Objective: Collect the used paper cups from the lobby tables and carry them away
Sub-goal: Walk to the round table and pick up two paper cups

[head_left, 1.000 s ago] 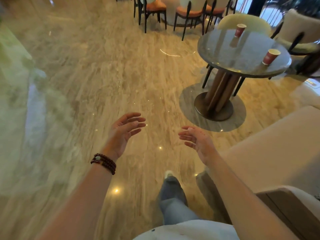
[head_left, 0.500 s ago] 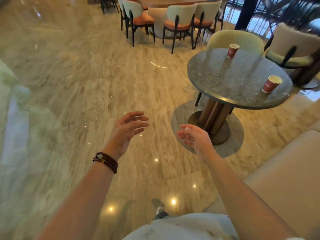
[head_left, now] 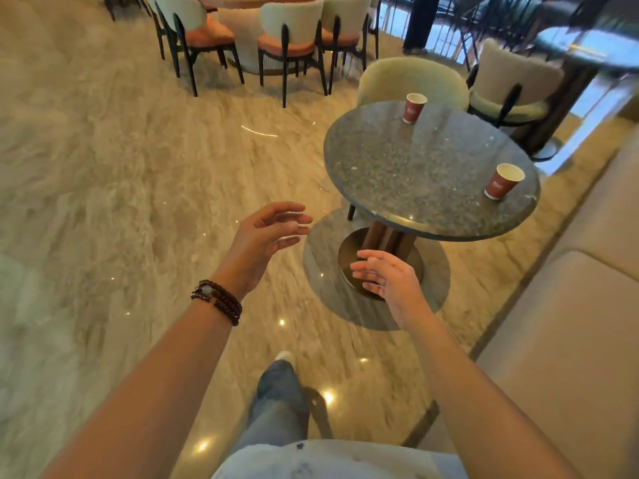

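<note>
Two red paper cups stand upright on a round dark stone table (head_left: 408, 167): one cup (head_left: 414, 107) at the far edge, the other cup (head_left: 503, 181) near the right edge. My left hand (head_left: 266, 236), with a bead bracelet on the wrist, is held out over the floor, fingers apart and empty. My right hand (head_left: 389, 278) is also open and empty, low in front of the table's pedestal base. Both hands are well short of the cups.
A beige sofa (head_left: 567, 333) runs along the right. Cream armchairs (head_left: 411, 79) stand behind the table, and orange-seated dining chairs (head_left: 290, 43) at the back. Polished marble floor (head_left: 121, 167) spreads to the left. My leg and shoe (head_left: 280, 378) are below.
The view has closed in on the round table, which looks larger and nearer. Both hands stay open and empty, and one leg has stepped forward.
</note>
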`<state>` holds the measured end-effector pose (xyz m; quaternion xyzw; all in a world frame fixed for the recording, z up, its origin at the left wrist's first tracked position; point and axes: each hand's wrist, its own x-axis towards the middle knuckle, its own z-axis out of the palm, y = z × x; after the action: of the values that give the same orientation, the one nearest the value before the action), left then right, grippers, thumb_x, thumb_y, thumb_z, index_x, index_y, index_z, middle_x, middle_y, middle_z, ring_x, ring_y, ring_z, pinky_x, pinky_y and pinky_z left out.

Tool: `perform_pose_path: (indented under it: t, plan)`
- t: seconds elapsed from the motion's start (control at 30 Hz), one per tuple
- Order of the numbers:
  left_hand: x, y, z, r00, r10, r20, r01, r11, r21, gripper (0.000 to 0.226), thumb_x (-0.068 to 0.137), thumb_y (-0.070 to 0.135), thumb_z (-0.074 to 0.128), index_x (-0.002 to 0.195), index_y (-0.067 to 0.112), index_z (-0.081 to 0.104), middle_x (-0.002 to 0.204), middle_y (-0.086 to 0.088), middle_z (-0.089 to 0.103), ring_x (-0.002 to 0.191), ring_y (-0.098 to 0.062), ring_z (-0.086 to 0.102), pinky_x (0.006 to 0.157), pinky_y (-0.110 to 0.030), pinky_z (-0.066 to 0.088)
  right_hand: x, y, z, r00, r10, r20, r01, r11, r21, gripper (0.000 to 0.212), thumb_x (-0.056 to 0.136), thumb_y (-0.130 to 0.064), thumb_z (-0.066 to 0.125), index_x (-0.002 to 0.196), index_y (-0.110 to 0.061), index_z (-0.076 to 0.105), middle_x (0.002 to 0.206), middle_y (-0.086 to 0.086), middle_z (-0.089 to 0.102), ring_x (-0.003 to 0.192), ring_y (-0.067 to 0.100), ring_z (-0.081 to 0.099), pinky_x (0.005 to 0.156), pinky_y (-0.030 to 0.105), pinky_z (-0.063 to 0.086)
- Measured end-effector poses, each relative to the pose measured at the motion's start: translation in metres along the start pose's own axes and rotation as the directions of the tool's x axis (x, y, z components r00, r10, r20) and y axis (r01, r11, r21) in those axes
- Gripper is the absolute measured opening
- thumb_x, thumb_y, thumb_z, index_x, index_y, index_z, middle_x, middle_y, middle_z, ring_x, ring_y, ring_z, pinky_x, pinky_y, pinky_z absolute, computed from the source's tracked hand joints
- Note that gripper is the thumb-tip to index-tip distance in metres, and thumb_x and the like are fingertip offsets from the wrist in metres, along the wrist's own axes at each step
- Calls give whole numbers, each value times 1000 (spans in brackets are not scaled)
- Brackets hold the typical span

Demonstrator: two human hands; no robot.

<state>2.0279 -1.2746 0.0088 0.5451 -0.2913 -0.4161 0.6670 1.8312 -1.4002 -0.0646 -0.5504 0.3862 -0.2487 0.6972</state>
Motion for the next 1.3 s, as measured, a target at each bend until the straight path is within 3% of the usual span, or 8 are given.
perform_pose_path:
  t: [0.2,0.33,0.63,0.83,1.3]
  plan:
    - [104,8,-15,990,-12,137,8,1000,26,25,85,3,60,108,11,65,105,-12,70,100,-29,64,98,-47,45,68,-22,8,992,-6,-127,11,999,40,23,92,-17,53,91,-24,75,94,8,74,89,21,70,79,34,51]
    - [173,19,-26,975,-22,220,15,999,35,31,77,13,63,108,13,66,105,-10,71,99,-26,66,93,-39,49,116,-41,14,982,-5,-189,24,995,95,25,90,-11,53,89,-22,75,95,10,74,88,20,69,74,29,50]
    - [293,27,-28,926,-60,373,34,997,75,33,79,14,62,111,17,68,111,-9,70,104,-25,66,89,-33,51,195,-81,0,939,-57,-338,119,979,165,23,88,-7,54,93,-20,73,95,8,74,87,19,68,73,29,48]
    - [367,14,2,898,-84,431,62,996,66,34,83,2,59,115,13,65,113,-11,69,105,-25,65,93,-36,49,248,-96,-17,895,-54,-443,146,973,176,21,91,-6,53,101,-15,69,91,7,74,86,19,68,75,32,48]
    - [530,-1,110,851,-115,512,70,992,106,33,85,0,57,113,14,65,110,-8,71,103,-23,66,85,-29,51,370,-138,-111,841,-51,-539,198,956,218,18,90,-4,54,98,-12,68,86,8,73,81,21,64,70,31,43]
